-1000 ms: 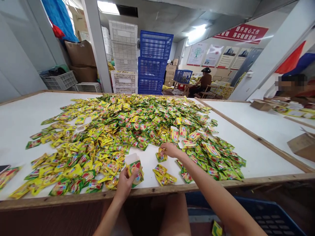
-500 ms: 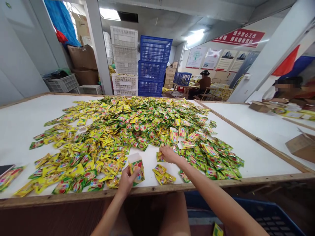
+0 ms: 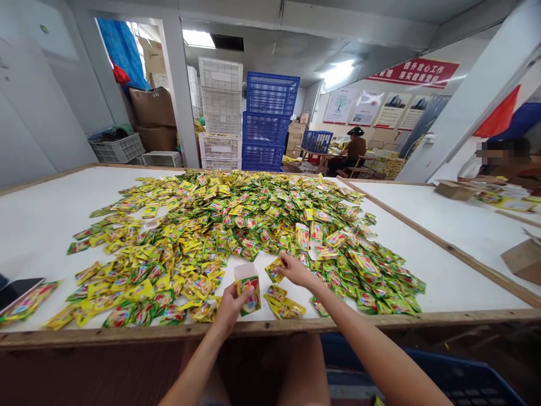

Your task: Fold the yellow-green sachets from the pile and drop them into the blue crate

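My left hand [image 3: 230, 307] is closed around a small green and yellow carton [image 3: 249, 290], upright with its white top flap raised, near the table's front edge. Fingers of my right hand [image 3: 292, 269] pinch a yellow sachet [image 3: 274, 270] just right of the carton. Below that hand, a few loose yellow sachets [image 3: 284, 304] lie on the white tabletop. A broad heap of green and yellow sachets [image 3: 236, 214] spreads behind and to both sides of my hands. Several printed cartons [image 3: 302, 237] lie among the sachets at the heap's right.
A wooden strip [image 3: 406, 225] divides the white table. A phone [image 3: 21, 290] lies at the left edge. Blue crates [image 3: 270, 113] and white crates [image 3: 220, 107] are stacked behind. A person [image 3: 354, 149] sits at the back; another is at right by a cardboard box [image 3: 454, 190].
My right hand has lifted a yellow sachet and drawn it toward the carton. The carton in my left hand appears slightly farther right. The whole view has shifted a little.
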`<action>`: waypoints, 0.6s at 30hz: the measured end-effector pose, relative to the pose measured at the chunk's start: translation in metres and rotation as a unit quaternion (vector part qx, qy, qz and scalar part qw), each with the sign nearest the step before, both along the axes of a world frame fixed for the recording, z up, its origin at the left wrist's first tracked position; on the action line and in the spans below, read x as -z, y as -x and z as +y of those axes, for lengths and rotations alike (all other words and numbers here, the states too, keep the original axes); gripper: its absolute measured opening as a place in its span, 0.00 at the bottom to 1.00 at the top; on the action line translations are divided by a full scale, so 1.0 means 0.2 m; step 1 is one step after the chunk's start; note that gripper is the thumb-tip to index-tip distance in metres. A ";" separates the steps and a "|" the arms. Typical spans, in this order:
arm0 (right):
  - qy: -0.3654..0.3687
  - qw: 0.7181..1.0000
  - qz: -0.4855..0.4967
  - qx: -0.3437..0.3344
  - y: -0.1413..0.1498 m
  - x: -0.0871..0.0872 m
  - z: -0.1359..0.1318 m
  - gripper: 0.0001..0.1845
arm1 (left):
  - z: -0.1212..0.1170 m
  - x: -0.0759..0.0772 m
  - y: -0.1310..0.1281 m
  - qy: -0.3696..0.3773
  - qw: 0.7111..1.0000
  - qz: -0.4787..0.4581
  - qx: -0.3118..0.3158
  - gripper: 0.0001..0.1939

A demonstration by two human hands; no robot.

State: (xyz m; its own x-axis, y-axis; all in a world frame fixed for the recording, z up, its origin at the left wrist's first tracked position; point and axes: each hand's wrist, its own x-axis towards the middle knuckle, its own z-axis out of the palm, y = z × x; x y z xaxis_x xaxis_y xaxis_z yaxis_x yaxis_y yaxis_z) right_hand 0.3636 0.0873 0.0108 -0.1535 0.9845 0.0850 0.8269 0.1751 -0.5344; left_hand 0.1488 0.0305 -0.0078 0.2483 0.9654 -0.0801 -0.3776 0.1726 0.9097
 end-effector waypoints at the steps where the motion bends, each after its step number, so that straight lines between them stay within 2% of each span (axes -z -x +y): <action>1: -0.015 1.000 0.019 0.001 0.04 -0.03 -0.03 0.08 | 0.00 -0.01 -0.02 0.003 1.000 -0.011 0.016 0.22; 4: -0.047 0.986 0.157 -0.020 0.15 -0.10 -0.11 0.09 | 0.01 -0.04 -0.05 -0.002 0.999 -0.028 0.028 0.22; 7: -0.014 0.927 0.373 -0.045 0.24 -0.16 -0.19 0.13 | 0.02 -0.05 -0.05 -0.023 1.000 -0.016 -0.006 0.20; 9: 0.030 0.895 0.441 -0.054 0.26 -0.17 -0.21 0.18 | 0.02 -0.05 -0.04 -0.036 0.999 -0.004 -0.014 0.19; 11: 0.045 0.901 0.430 -0.045 0.27 -0.16 -0.23 0.14 | 0.02 -0.05 -0.03 -0.037 0.999 0.011 -0.008 0.20; 13: 0.026 0.927 0.373 -0.014 0.25 -0.14 -0.22 0.11 | 0.01 -0.05 -0.02 -0.027 0.999 0.021 0.004 0.21; 15: -0.018 0.945 0.324 0.035 0.23 -0.14 -0.21 0.11 | 0.02 -0.05 -0.02 -0.019 1.000 0.019 0.015 0.22; 18: -0.094 0.941 0.315 0.076 0.20 -0.19 -0.19 0.11 | 0.04 -0.05 -0.01 -0.019 0.999 0.004 0.045 0.24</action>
State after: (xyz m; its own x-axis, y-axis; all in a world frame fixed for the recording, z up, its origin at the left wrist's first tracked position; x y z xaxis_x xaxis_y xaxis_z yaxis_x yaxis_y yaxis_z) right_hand 0.3242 0.0483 0.0484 0.1280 0.9494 0.2868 0.3798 0.2202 -0.8985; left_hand 0.1509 0.0379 0.0013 0.3333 0.9417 -0.0455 -0.3556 0.1702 0.9190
